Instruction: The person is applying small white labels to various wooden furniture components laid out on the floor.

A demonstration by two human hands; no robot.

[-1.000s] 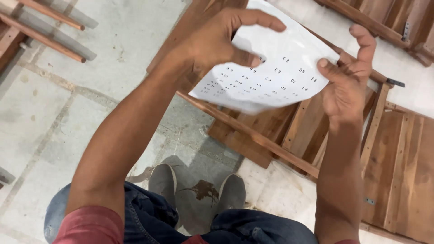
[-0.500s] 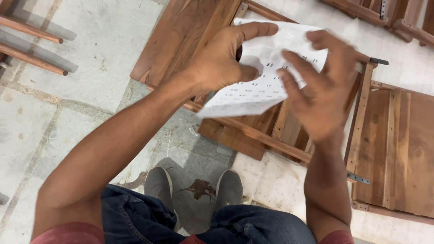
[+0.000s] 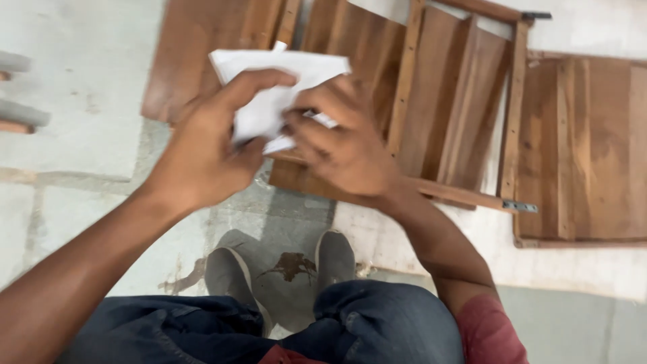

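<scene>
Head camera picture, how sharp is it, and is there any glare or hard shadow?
Head view: motion blur smears both hands, left hand and right hand, and the white paper; wooden panels and grey shoes are soft too; light is even, no glare, only faint shadows.

A white sheet of paper (image 3: 280, 87), folded and crumpled, is held up in the upper middle of the frame, its top edge roughly level.

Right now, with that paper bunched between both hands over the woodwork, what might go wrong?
The white paper, squeezed between the left hand and right hand, could tear or crease past reading. The wooden frames lie just ahead of the grey shoes, so a step forward might trip.
</scene>
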